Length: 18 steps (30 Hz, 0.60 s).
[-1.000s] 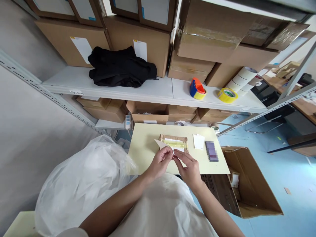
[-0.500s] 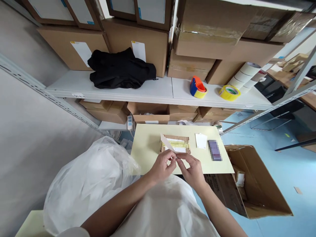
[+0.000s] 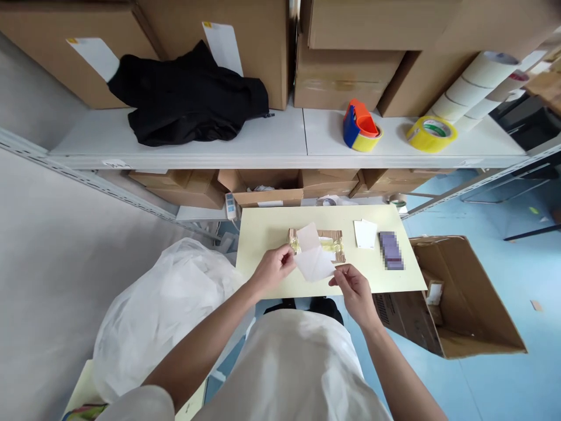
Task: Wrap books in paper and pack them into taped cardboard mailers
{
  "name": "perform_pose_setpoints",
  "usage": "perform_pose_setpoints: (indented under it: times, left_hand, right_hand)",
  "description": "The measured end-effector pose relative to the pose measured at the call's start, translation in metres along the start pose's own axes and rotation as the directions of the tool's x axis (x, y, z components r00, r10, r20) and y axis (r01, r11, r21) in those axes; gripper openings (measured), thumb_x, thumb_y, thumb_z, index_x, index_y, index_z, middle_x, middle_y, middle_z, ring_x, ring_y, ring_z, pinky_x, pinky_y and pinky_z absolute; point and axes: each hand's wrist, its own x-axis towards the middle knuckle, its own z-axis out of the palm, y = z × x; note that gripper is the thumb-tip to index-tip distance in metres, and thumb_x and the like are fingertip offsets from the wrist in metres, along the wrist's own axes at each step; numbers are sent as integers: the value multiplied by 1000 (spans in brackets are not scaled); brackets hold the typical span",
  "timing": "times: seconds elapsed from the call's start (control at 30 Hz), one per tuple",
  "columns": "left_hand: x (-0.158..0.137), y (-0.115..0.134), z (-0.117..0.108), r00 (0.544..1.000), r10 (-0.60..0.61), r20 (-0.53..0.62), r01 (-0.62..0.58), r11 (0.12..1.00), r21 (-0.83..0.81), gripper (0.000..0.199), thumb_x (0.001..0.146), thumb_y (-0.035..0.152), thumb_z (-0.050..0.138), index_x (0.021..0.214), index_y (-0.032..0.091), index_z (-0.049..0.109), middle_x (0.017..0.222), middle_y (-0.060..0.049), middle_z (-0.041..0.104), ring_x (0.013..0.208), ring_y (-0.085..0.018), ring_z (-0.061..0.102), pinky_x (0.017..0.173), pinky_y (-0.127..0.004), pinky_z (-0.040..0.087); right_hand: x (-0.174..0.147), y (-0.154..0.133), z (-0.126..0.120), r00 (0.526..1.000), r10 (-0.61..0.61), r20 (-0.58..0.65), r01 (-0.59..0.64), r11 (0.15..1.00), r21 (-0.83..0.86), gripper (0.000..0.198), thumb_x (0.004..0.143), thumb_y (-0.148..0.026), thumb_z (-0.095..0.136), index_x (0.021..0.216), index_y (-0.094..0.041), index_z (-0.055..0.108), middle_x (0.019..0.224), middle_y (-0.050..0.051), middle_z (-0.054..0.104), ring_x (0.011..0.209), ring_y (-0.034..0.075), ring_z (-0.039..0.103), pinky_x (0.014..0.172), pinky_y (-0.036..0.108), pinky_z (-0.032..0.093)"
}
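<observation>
A white label (image 3: pixel 314 264) hangs between my two hands, bent, its upper part parted from the lower part like a sticker coming off its backing paper. My left hand (image 3: pixel 277 266) pinches its left edge, and the thumb and fingers of my right hand (image 3: pixel 353 289) are closed on its lower right corner. Just behind and partly under the label lies a small taped cardboard box (image 3: pixel 337 251) with a white paper on top. To its right, a couple of white labels (image 3: pixel 365 234) lie flat on the pale yellow table (image 3: pixel 263 225), beside a pixelated purple item (image 3: pixel 391 250).
A large open carton (image 3: pixel 477 304) stands right of the table with a small box inside. White plastic sheeting (image 3: pixel 162 316) bulges at my left. On the shelf (image 3: pixel 284 134) are a tape dispenser (image 3: pixel 360 126), a yellow tape roll (image 3: pixel 432 134), white rolls and black cloth (image 3: pixel 193 96).
My hands have moved apart from a close pinch, and the label has opened out between them into two parts. My view has tipped lower and closer to the shelf.
</observation>
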Motion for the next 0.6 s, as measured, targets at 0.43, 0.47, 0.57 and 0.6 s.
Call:
perform_pose_setpoints:
  times: [0.43,0.47,0.57,0.6]
  left_hand:
    - [131,-71,-80,982,-149,-116,179,929,324,9,77,16,44,70,20,48,55,4,57,48,-10,55,54,-21,38]
    - [144,-75,-87,972,-169,-163,217,911,351,9,78,16,44,72,19,50,58,3,59,48,-10,55,55,-21,39]
    - [181,-83,-104,939,-199,-280,301,870,390,9,79,16,47,77,17,56,67,-2,64,60,-13,59,63,-24,42]
    - [192,-84,-109,933,-202,-299,312,867,388,10,79,15,48,79,17,58,71,-4,66,66,-15,60,67,-25,43]
  right_hand:
    - [15,26,-21,953,185,-239,-189,982,6,39,79,-58,57,83,-19,56,58,3,63,57,16,59,57,29,49]
    - [15,29,-22,950,188,-249,-190,982,14,40,79,-59,57,82,-19,56,58,3,64,56,16,59,56,29,49]
    - [14,35,-23,947,194,-255,-187,981,51,42,76,-61,59,82,-19,57,57,4,64,53,17,59,54,30,49]
    - [13,36,-23,948,195,-252,-183,981,70,42,76,-61,60,82,-19,57,56,3,64,53,17,59,53,30,50]
